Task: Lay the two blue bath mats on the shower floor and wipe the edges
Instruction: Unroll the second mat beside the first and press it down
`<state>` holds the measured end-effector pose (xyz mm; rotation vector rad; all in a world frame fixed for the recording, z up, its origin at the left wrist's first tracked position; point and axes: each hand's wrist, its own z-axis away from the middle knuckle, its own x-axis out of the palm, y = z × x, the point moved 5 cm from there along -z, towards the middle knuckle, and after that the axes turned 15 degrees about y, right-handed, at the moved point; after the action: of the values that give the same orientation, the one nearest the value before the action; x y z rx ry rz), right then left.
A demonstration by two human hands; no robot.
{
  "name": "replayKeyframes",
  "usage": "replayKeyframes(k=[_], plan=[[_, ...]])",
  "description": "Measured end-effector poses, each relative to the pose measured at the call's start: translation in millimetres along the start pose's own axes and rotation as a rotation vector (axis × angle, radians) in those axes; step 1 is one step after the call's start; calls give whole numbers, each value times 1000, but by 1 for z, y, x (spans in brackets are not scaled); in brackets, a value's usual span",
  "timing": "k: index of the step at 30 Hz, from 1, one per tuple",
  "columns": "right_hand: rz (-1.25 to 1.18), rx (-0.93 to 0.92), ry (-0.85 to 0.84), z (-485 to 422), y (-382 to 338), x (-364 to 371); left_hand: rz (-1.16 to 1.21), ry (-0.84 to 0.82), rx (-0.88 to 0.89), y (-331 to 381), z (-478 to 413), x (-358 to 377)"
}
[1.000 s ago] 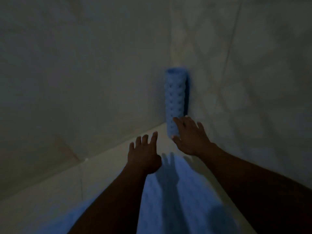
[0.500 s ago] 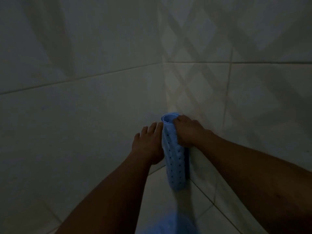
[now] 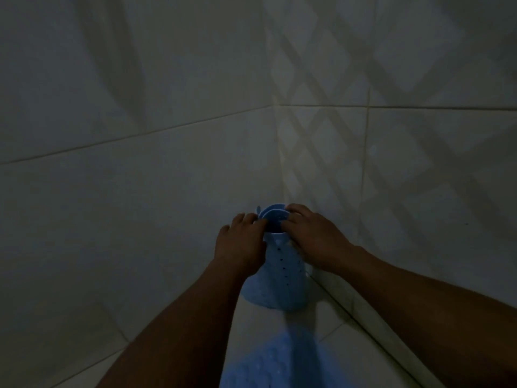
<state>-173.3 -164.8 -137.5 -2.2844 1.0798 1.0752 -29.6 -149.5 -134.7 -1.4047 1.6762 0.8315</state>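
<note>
A rolled blue bath mat with small holes stands upright in the corner of the shower, its coiled top end facing me. My left hand grips the roll's left side near the top. On the right side of the top rim sits my right hand, fingers curled over the edge. A second blue bath mat lies flat on the floor below the roll, between my forearms. The light is dim.
Two pale tiled walls meet in a corner right behind the roll. Criss-cross shadows fall on the right wall. Light floor tiles show beside the flat mat.
Both hands reached the standing roll and took hold of its top. My view dropped closer to the corner, and the roll's lower end has spread wider.
</note>
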Motion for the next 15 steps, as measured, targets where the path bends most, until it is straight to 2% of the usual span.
replayKeyframes(k=[5,10,15], plan=[[24,-119,29,-13,-48,-45,22,8,-40,-24,27,-62],[6,-108,-131,-29,-108,-73,62,-100,-141,-61,65,-112],[-69,-182,-244,-15,-178,-68,70,-187,-243,-100,127,-136]])
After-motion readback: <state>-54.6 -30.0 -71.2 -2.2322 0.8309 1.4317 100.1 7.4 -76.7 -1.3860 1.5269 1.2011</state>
